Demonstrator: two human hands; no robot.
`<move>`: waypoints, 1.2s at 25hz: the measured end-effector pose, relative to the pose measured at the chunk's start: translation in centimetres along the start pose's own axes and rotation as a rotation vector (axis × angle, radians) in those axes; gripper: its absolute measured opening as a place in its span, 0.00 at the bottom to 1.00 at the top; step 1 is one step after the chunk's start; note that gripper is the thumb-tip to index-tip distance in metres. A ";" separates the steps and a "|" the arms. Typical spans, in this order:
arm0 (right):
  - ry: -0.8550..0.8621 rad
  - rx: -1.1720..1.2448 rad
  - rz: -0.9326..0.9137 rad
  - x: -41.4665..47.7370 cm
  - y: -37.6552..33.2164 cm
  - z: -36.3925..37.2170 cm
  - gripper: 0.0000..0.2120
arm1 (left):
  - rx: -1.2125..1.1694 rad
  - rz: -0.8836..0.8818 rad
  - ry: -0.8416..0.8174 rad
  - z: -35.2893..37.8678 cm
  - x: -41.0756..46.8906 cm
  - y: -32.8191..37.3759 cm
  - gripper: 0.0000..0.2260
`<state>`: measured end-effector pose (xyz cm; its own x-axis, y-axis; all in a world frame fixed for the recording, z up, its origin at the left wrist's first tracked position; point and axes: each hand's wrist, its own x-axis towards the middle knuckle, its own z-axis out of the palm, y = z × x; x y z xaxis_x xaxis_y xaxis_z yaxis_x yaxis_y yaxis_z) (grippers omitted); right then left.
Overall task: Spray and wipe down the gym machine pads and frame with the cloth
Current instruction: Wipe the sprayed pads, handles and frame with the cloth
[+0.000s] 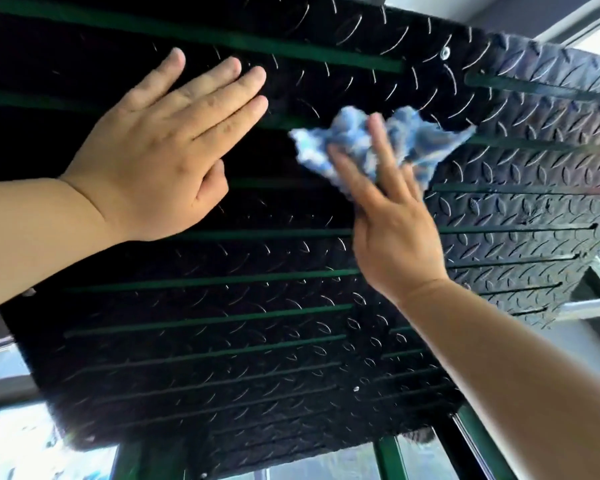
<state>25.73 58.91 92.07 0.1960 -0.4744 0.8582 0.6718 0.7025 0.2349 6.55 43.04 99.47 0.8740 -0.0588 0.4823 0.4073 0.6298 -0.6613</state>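
Left hand (160, 147) lies flat and empty on the black tread plate (222, 341), probably bracing it, while right hand (392, 216) presses the bunched blue cloth (409, 140) against it with straight fingers.

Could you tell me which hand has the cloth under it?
The right hand: it presses the blue-and-white cloth to the black tread plate, while the left hand lies flat on bare plate.

no text, label, brand or number can be read anywhere in view.
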 end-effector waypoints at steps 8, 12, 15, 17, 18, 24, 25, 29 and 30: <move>-0.223 -0.022 -0.290 -6.6 -3.1 2.4 0.36 | -0.035 -0.021 -0.076 0.0 -2.5 2.0 0.27; 0.091 0.189 0.327 -2.0 0.7 -0.5 0.32 | -0.043 0.067 -0.138 0.8 -5.5 3.7 0.26; 0.126 0.161 0.365 -2.0 -0.8 0.8 0.34 | -0.053 0.066 -0.151 1.4 -6.5 3.6 0.26; -0.009 0.055 0.085 -5.9 -2.5 3.3 0.35 | -0.042 0.062 -0.141 1.5 -6.6 3.4 0.26; -0.097 0.011 -0.063 -7.9 -2.7 3.8 0.34 | -0.038 0.060 -0.133 1.6 -6.6 3.5 0.26; 0.100 0.134 0.240 -2.9 -0.3 1.3 0.34 | -0.011 0.056 -0.068 2.2 -6.7 3.8 0.26; 0.130 0.136 0.297 -2.6 -1.0 1.5 0.34 | -0.003 0.050 -0.060 2.3 -6.7 3.9 0.26; -0.105 -0.021 -0.003 -10.1 -2.7 4.8 0.44 | 0.003 0.038 -0.049 2.5 -6.6 4.1 0.26; -0.179 -0.035 -0.071 -11.9 -2.8 5.0 0.43 | 0.000 0.037 -0.050 2.4 -6.5 4.0 0.26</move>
<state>17.97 65.28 83.49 0.0189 -0.4184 0.9081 0.7045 0.6500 0.2848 1.84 47.85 95.04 0.8742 0.0027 0.4856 0.3753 0.6308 -0.6791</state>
